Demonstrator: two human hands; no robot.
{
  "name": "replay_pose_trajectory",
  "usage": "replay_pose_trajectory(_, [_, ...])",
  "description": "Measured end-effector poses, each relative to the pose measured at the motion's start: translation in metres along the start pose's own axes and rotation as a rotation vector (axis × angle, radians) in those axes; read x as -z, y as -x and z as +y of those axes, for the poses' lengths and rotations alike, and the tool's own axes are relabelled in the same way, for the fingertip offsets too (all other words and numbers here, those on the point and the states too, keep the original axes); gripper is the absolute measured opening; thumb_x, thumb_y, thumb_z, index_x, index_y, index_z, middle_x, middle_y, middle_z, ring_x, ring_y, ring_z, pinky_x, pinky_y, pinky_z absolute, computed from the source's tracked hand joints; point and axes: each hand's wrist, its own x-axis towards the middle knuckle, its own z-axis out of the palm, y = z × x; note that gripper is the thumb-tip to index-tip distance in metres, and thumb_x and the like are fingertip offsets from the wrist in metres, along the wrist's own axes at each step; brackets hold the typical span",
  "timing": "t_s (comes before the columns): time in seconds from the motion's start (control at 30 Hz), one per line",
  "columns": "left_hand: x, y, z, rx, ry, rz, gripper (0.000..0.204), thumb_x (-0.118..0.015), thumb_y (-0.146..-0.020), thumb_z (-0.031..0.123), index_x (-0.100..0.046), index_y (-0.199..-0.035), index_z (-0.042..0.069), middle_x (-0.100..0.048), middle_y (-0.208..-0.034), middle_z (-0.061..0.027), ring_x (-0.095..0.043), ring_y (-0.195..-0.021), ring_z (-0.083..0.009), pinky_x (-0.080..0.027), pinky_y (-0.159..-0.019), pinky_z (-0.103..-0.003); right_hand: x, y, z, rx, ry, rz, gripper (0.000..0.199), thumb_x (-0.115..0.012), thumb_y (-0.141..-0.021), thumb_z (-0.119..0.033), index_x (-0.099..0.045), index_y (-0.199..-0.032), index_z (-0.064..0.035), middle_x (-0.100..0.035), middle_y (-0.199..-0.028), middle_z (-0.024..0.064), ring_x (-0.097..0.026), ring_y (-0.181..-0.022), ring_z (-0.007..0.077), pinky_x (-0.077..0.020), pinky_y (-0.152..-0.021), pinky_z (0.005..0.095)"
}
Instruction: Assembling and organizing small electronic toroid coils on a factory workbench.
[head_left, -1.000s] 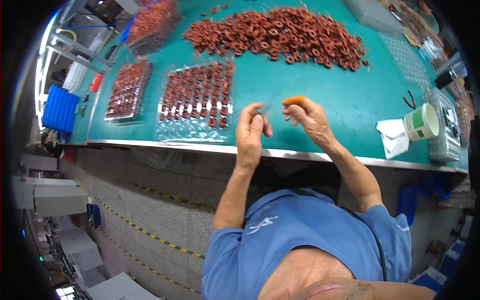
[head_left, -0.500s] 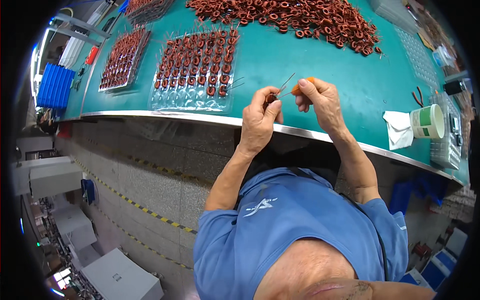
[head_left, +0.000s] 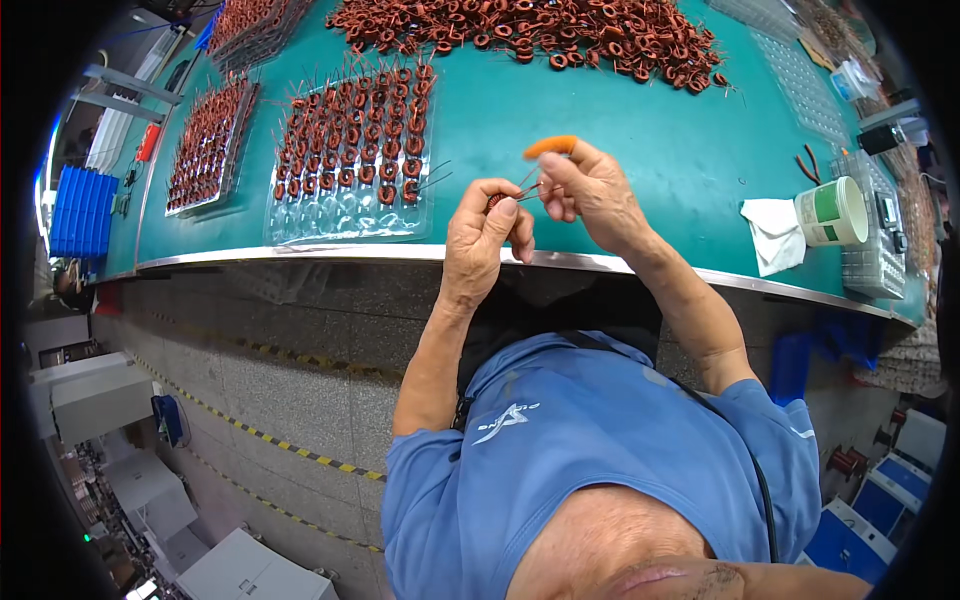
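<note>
My left hand is closed at the table's near edge, pinching a small wire-wound ring coil between thumb and fingers. Thin wire leads stick out from the coil toward the right. Beside it, my right hand is curled round a hand tool with an orange handle. The handle is slightly blurred and points up and left above the fingers. The tool's working end cannot be made out among the wires. Fingers of the right hand are close to the lead ends.
A clear tray with rows of upright coils lies left of my hands. Another filled tray stands farther left. A heap of coils covers the far side. Rightward are a white cloth, a cup and pliers.
The orange handle has swung up and left, and my right hand has turned with it. The whole view has shifted a little, so the table sits farther left. My left hand keeps the coil.
</note>
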Motion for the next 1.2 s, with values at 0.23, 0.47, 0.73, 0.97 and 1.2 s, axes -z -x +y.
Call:
replay_pose_trajectory(0.23, [0.003,-0.004,0.003,-0.230,-0.793,0.141,0.018,-0.051,-0.098,0.016,-0.046,-0.107,0.001,-0.053,-0.065,-0.0099,-0.055,-0.054,-0.0217,-0.045,-0.051,-0.033,-0.016,0.024,-0.002,0.066,0.220,0.119,0.027,-0.062,-0.093,-0.027,-0.063,-0.091,-0.0008,-0.060,-0.067,0.0013,-0.055,-0.052,0.0061,-0.0401,-0.045,0.0187])
replay_pose_trajectory(0.47, [0.007,-0.010,0.048,-0.168,-1.017,-0.279,0.022,-0.057,-0.093,0.013,-0.046,-0.107,0.001,-0.056,-0.089,-0.0183,-0.059,-0.080,-0.0362,-0.047,-0.066,-0.042,0.001,0.012,-0.007,-0.137,0.018,-0.077,0.029,-0.067,-0.089,-0.031,-0.063,-0.086,-0.0024,-0.061,-0.068,0.0022,-0.056,-0.055,0.0071,-0.0421,-0.047,0.0201])
replay_pose_trajectory(0.73, [0.008,-0.010,0.048,-0.392,-1.408,-0.390,0.028,-0.066,-0.086,0.017,-0.049,-0.102,0.001,-0.052,-0.086,-0.0143,-0.059,-0.074,-0.0309,-0.049,-0.065,-0.040,-0.017,0.021,-0.010,0.332,0.641,0.112,0.024,-0.068,-0.086,-0.021,-0.063,-0.080,0.0016,-0.060,-0.062,0.0047,-0.054,-0.052,0.0091,-0.0402,-0.046,0.0250])
replay_pose_trajectory(0.97, [-0.009,-0.003,0.021,-0.154,-0.076,-0.140,0.028,-0.056,-0.096,0.016,-0.042,-0.115,-0.001,-0.056,-0.086,-0.0108,-0.058,-0.069,-0.0169,-0.050,-0.065,-0.030,-0.014,0.022,-0.020,0.130,0.021,0.019,0.023,-0.067,-0.087,-0.022,-0.061,-0.081,-0.0006,-0.055,-0.058,0.0010,-0.047,-0.049,0.0062,-0.0362,-0.043,0.0217])
replay_pose_trajectory(1.2, [-0.015,0.007,0.008,-0.069,0.100,0.046,0.032,-0.048,-0.099,0.016,-0.038,-0.124,0.000,-0.057,-0.087,-0.0111,-0.058,-0.068,-0.0190,-0.050,-0.062,-0.029,-0.009,0.014,-0.005,0.002,0.163,-0.106,0.039,-0.068,-0.087,-0.028,-0.060,-0.110,0.0022,-0.065,-0.088,0.0055,-0.057,-0.079,0.0105,-0.0478,-0.068,0.0276])
